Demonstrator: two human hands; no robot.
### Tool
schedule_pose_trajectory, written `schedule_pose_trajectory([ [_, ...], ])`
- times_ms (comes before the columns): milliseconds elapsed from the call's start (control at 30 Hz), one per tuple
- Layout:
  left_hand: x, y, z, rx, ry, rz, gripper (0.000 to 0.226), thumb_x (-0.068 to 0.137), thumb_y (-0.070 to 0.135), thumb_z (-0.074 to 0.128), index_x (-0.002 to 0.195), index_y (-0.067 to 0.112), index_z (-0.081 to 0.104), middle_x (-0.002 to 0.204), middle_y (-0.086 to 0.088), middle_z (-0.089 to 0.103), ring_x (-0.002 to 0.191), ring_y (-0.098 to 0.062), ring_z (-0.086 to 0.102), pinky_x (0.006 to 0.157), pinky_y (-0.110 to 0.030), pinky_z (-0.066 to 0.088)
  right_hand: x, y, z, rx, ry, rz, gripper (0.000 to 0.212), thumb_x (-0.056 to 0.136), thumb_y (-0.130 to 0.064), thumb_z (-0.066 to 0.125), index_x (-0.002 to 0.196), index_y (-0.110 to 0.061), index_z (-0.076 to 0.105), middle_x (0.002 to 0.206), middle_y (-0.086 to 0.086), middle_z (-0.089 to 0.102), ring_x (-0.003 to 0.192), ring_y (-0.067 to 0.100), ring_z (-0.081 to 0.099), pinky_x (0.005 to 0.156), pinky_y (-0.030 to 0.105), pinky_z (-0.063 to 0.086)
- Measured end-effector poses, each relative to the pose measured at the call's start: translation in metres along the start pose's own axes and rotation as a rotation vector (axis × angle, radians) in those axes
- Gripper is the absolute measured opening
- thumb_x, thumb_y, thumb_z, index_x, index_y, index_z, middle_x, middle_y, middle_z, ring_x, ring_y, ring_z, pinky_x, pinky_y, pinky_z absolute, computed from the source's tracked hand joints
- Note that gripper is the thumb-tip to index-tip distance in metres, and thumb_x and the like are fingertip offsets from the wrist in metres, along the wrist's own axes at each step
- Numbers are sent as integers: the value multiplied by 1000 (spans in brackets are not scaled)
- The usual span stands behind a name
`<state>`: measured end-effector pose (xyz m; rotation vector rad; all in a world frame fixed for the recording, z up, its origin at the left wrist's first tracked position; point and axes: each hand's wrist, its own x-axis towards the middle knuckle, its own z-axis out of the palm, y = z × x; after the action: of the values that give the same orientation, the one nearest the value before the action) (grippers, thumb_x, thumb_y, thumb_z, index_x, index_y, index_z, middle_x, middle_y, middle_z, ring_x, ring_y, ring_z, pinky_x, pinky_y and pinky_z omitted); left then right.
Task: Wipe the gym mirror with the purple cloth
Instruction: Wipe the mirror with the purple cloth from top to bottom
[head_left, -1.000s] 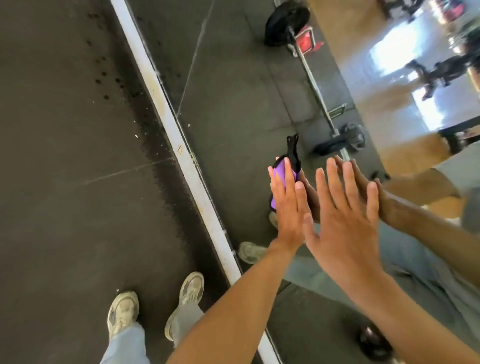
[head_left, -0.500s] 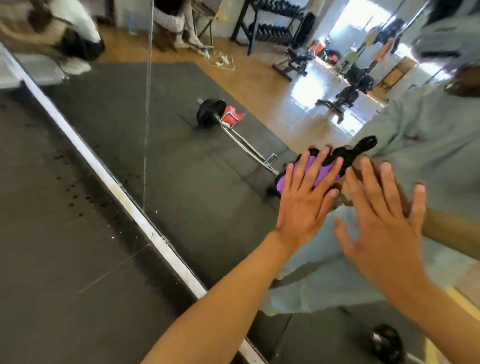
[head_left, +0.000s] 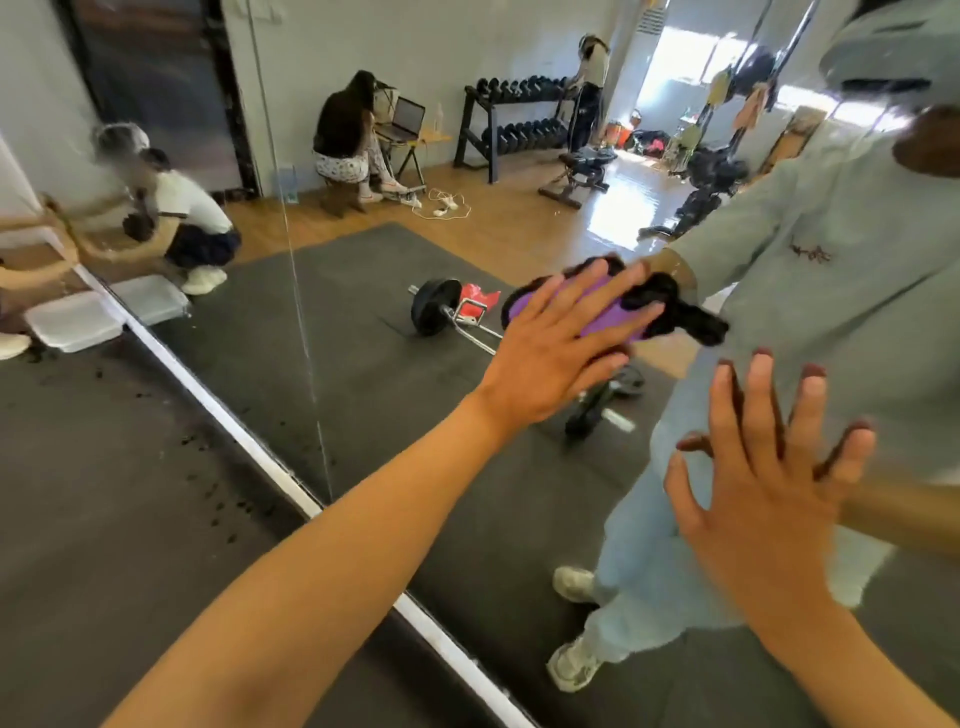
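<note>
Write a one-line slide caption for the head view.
Left hand presses the purple cloth flat against the gym mirror while the right hand rests open on the glass.

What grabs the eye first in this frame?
The left hand, fingers straight, presses the purple cloth flat against the mirror, centre-right. Lower right, the right hand rests on the glass with fingers spread, meeting its own reflection. In the reflection, a barbell lies on the dark mat just left of the cloth.
</note>
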<state>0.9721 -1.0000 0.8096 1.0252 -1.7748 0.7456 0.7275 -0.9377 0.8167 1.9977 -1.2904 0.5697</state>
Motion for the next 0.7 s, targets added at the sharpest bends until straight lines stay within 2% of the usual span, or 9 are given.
schedule_pose_trajectory([
  [67,21,-26,-13,-75,114,-268,54,111,46,29,157,18,35,165,-10,22,163,-23,2,131,-46,10,4,-7,1,61,9,36,86,96,-46,43,167,-17,4,175,7,-4,160,34,-10,123,58,-19],
  [167,42,-69,-28,-199,355,-685,68,110,53,23,164,12,29,173,-15,10,162,-34,8,131,-54,16,23,-22,0,166,65,78,87,95,-46,44,167,-17,5,175,5,-5,160,32,-9,123,59,-17],
  [233,46,-77,-26,-240,420,-813,66,111,51,25,165,13,28,174,-18,11,163,-30,7,132,-47,14,41,-32,-4,177,95,102,83,98,-48,38,167,-17,4,175,4,-6,160,32,-8,123,60,-14],
  [300,49,-72,-22,-200,418,-815,62,112,44,26,165,12,28,174,-19,10,162,-31,7,131,-35,10,55,-42,-7,179,121,144,81,100,-51,34,167,-17,4,175,4,-6,160,33,-7,122,62,-12],
  [367,53,-62,-22,-149,373,-645,60,113,41,24,163,9,31,172,-17,12,161,-37,11,131,-45,15,64,-49,-10,181,147,189,80,102,-49,38,167,-17,3,175,5,-5,160,32,-7,122,62,-11],
  [433,64,-54,-25,-99,298,-368,59,112,40,21,159,8,36,168,-17,24,157,-40,17,130,-54,16,72,-54,-14,169,177,223,80,103,-45,43,167,-17,4,175,5,-3,160,29,-9,123,60,-12],
  [500,85,-48,-33,-57,223,-126,53,113,38,25,157,13,41,164,-18,38,155,-39,26,130,-52,14,78,-56,-19,143,192,250,78,103,-40,44,167,-15,7,175,5,0,160,27,-8,124,60,-10],
  [567,106,-43,-41,-1,153,137,49,111,33,38,157,19,47,162,-13,46,153,-35,35,128,-52,20,81,-59,-24,119,208,273,75,104,-36,43,167,-15,8,175,5,0,161,27,-7,124,62,-6],
  [700,163,-67,-57,56,32,759,47,113,32,43,158,20,46,164,-4,44,153,-27,40,126,-50,29,84,-67,-28,118,217,330,76,104,-34,46,167,-12,9,175,3,-4,161,26,-6,128,59,0],
])
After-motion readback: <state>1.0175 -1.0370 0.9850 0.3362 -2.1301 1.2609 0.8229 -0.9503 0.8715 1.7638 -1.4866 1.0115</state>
